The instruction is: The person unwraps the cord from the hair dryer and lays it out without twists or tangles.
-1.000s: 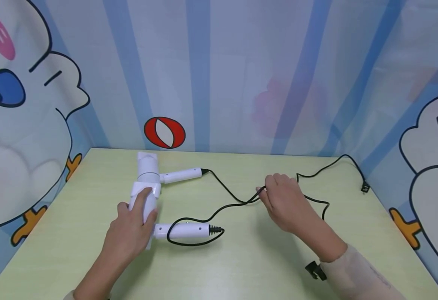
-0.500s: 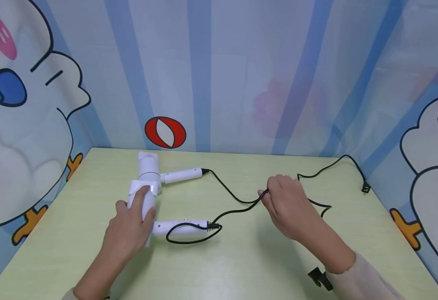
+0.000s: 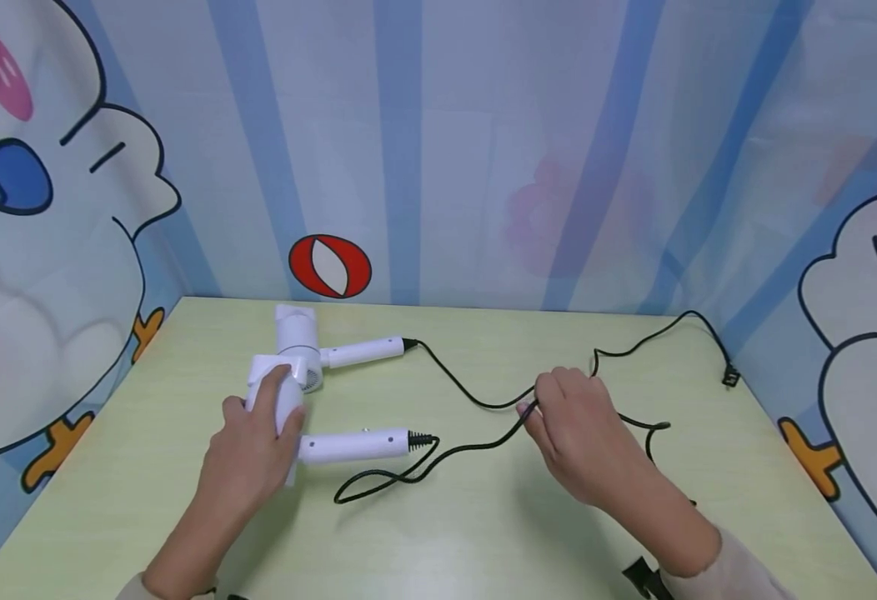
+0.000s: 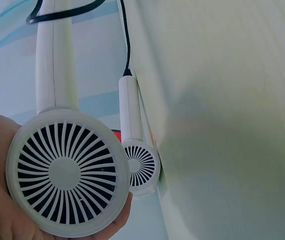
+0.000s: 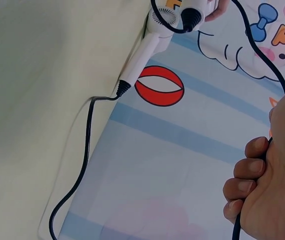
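My left hand (image 3: pixel 247 454) grips the body of the nearer white hair dryer (image 3: pixel 352 447), fingers and thumb round it. In the left wrist view its round slotted grille (image 4: pixel 65 172) faces the camera. The second white hair dryer (image 3: pixel 298 333) lies behind it, its handle pointing right. My right hand (image 3: pixel 577 433) holds the black cord (image 3: pixel 476 447) of the nearer dryer, fingers curled round it in the right wrist view. A loop of that cord hangs below the dryer's handle. The far dryer's cord (image 3: pixel 453 375) passes behind my right hand.
The pale table (image 3: pixel 438 542) meets a striped blue backdrop (image 3: pixel 446 167) at its back edge. A black plug (image 3: pixel 731 377) lies at the back right on a bent cord. A dark angular piece (image 3: pixel 641 575) shows beside my right sleeve.
My left hand has shifted the nearer dryer slightly left. My right hand has drawn the cord a little toward me. The loop that crossed the dryer's handle now sits below it.
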A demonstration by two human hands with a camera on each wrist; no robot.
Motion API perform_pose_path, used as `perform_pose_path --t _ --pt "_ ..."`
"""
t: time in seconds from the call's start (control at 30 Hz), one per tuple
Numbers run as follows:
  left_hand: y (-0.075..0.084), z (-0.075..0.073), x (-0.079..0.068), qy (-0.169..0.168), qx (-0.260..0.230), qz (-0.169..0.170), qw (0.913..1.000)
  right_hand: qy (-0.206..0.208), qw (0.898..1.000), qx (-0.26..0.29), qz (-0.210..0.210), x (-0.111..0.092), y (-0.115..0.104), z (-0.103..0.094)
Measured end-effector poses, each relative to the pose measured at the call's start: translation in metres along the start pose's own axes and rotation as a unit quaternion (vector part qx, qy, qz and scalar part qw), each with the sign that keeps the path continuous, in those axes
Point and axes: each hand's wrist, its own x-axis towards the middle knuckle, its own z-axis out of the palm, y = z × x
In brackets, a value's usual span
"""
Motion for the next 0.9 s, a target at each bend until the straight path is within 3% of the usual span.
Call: perform_pose_path --t 0.33,0.9 --pt "-0.003 -0.008 0.003 0.001 -0.012 -0.013 0.9999 -0.007 1.0 0.006 -0.014 -0.012 -0.003 0.007" --pt "-0.005 -0.018 0.003 0.019 -0.017 -0.023 0.9994 -0.056 0.998 -0.015 -0.011 -0.024 0.004 0.025"
